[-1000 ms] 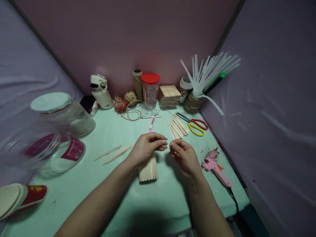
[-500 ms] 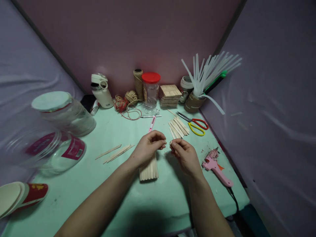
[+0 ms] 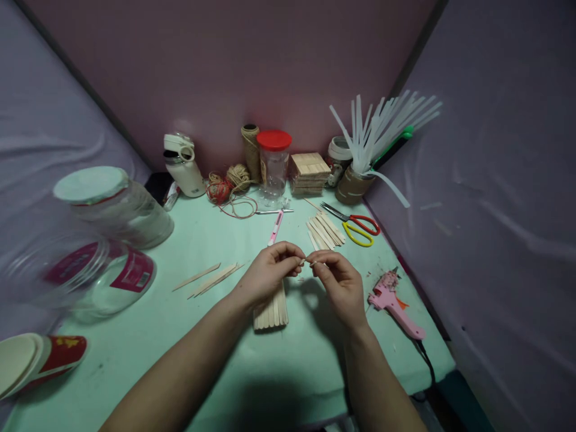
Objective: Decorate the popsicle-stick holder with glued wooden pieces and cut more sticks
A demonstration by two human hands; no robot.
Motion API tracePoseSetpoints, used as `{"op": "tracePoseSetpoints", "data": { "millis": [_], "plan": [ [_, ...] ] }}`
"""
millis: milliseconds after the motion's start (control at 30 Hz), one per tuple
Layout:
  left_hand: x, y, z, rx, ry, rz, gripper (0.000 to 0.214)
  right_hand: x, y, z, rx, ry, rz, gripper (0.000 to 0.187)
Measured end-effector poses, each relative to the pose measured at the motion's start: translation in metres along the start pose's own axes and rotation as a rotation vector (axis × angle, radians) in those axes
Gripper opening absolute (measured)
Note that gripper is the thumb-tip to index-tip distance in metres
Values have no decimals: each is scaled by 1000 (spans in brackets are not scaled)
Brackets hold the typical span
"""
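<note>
Handwork inward of the table's (image 3: 202, 237) near edge is seemingly centring on tiny pale bits (image 3: 303, 262): left hand (image 3: 270, 270) and right hand (image 3: 339, 281) are pinching them, probably needing steadiness next.

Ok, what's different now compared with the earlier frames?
The right hand has shifted its fingertips left, closing most of the gap to the left hand; whether they touch, or grip or release anything, is too small to tell. The left hand has barely moved. The row of sticks, scissors and glue gun stayed put.
</note>
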State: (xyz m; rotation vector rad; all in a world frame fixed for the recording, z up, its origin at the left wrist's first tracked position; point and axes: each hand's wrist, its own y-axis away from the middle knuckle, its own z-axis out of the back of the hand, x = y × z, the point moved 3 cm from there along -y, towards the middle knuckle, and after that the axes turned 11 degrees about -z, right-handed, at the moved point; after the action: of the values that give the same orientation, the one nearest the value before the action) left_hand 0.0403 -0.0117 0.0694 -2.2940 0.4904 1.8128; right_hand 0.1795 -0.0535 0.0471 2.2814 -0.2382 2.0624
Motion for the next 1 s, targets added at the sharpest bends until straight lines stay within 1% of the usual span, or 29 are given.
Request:
{"op": "tracePoseSetpoints", "data": {
  "millis": [67, 133, 233, 367, 467, 600, 700, 767, 867, 1000],
  "plan": [
    [2, 0, 1, -56, 94, 37, 14, 4, 3, -2, -20, 73, 97, 6],
    [3, 0, 2, -96, 177, 64, 19, 5, 5, -4, -29, 127, 151, 9],
    [6, -1, 3, -93, 242, 89, 21, 3, 5, -5, -27, 168, 161, 11],
    [7, -1, 3, -92, 255, 103, 23, 0, 4, -4, -48, 171, 153, 12],
    [6, -1, 2, -103, 191, 76, 24, 0, 3, -4, -64, 145, 98, 11],
    [4, -1, 2, -101, 11, -24, 17, 1, 2, -4, -68, 68, 9, 7],
    [4, -1, 4, -126, -85, -83, 15, -2, -1, -1, -76, 20, -104, 7],
    [6, -1, 5, -134, -82, -62, 16, -9, -4, 2, -72, -27, -192, 9],
    [9, 0, 5, -115, -40, 4, 18, -20, -6, 5, -38, -109, -299, 12],
    [9, 1, 4, -115, -39, 23, 19, -28, -8, 4, 7, -162, -380, 14]
  ]
}}
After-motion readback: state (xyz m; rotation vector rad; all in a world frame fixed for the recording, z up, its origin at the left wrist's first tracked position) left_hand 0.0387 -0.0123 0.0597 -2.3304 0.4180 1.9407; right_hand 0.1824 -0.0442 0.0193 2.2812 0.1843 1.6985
